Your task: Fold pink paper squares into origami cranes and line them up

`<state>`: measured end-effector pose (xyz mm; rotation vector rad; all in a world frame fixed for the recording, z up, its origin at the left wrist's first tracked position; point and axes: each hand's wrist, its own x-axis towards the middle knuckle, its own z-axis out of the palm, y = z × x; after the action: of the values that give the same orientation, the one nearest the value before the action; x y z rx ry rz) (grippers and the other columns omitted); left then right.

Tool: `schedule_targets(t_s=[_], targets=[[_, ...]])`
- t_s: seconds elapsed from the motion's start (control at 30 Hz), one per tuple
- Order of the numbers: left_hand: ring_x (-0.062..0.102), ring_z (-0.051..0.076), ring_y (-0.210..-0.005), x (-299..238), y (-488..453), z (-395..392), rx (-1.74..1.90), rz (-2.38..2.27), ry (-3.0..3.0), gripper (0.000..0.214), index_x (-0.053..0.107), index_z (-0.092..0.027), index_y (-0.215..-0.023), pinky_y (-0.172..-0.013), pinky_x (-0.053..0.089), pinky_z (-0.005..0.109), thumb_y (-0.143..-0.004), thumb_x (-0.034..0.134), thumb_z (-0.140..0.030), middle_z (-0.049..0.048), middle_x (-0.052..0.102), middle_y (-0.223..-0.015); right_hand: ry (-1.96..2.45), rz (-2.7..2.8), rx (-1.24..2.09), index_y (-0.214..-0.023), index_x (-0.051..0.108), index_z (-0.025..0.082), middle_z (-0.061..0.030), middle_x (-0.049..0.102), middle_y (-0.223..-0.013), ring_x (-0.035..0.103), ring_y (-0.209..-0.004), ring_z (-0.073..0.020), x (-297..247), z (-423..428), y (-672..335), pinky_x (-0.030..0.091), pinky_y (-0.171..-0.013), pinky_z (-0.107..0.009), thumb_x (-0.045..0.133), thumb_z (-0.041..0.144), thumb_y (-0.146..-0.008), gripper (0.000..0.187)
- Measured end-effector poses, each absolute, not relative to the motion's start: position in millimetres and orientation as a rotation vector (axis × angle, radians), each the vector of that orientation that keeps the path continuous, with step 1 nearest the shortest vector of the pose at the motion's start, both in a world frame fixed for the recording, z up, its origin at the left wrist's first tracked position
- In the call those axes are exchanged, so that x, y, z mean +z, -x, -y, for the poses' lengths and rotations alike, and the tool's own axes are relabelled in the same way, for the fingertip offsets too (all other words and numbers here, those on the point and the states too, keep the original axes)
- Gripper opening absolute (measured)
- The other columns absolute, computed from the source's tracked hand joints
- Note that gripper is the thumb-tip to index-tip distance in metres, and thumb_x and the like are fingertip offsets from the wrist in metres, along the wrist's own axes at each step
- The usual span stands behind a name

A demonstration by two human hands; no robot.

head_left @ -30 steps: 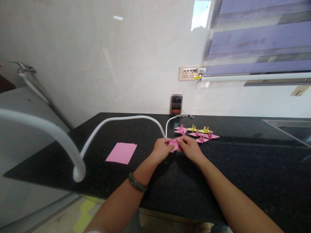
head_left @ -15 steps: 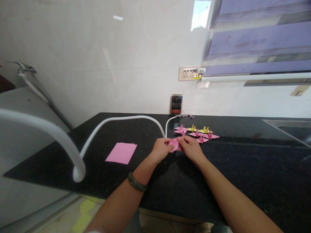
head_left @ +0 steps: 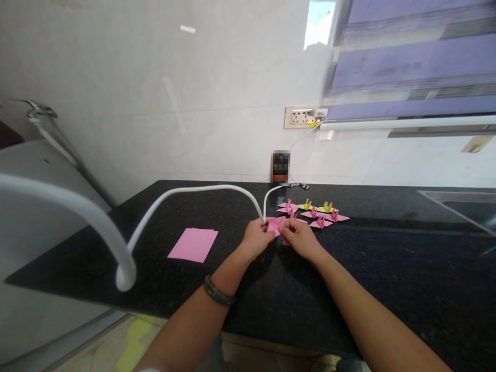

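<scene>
Both my hands meet over the black countertop [head_left: 387, 268] and pinch a small folded pink paper piece [head_left: 276, 225]. My left hand [head_left: 256, 238] grips its left side, fingers curled; a dark bracelet circles that wrist. My right hand [head_left: 299, 238] pinches the right side of the piece. Just behind the hands lie several finished paper cranes [head_left: 314, 212], pink ones and two yellow ones. A flat pink paper sheet [head_left: 194, 244] lies on the counter to the left of my left hand.
A white hose [head_left: 186, 192] arcs across the counter from the left to just behind my hands. A small dark object [head_left: 281, 167] stands against the wall under a socket strip [head_left: 303, 117] with a cable. A sink edge [head_left: 457, 204] shows at far right.
The pink piece has been turned and lifted slightly between my fingers; my hands shifted a little toward each other. Everything else stays put.
</scene>
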<state>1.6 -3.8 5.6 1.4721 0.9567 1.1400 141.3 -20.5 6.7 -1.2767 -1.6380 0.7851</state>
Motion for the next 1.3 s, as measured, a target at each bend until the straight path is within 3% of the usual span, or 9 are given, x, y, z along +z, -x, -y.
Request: schedule_targets(t_s=[0.2, 0.73, 1.3], targets=[[0.059, 0.016, -0.079, 5, -2, 4, 1.141, -0.969, -1.476, 0.042, 0.055, -0.011, -0.098, -0.072, 0.046, 0.025, -0.057, 0.058, -0.006, 0.0101, 0.063, -0.092, 1.244, 1.644, 0.764, -0.065, 0.05, 0.017, 0.0038, 0.049, -0.048, 0.046, -0.041, -0.0092, 3, 19, -140, 0.035, -0.039, -0.019, 0.05, 0.029, -0.067, 0.012], [0.059, 0.015, -0.076, -5, 0, -2, 1.162, -1.011, -1.606, 0.038, 0.056, -0.014, -0.097, -0.069, 0.046, 0.024, -0.06, 0.055, -0.01, 0.0075, 0.063, -0.09, 1.313, 1.743, 0.486, -0.057, 0.045, 0.019, 0.002, 0.049, -0.05, 0.043, -0.046, -0.0113, 0, 18, -139, 0.03, -0.045, -0.022, 0.045, 0.03, -0.072, 0.019], [0.058, 0.012, -0.062, -2, 0, 0, 1.194, -1.05, -1.499, 0.029, 0.059, -0.013, -0.089, -0.057, 0.045, 0.02, -0.06, 0.056, -0.013, 0.0049, 0.064, -0.076, 1.34, 1.813, 0.373, -0.052, 0.04, 0.018, 0.0023, 0.046, -0.048, 0.043, -0.046, -0.01, 3, 22, -135, 0.028, -0.046, -0.02, 0.038, 0.026, -0.078, 0.028]])
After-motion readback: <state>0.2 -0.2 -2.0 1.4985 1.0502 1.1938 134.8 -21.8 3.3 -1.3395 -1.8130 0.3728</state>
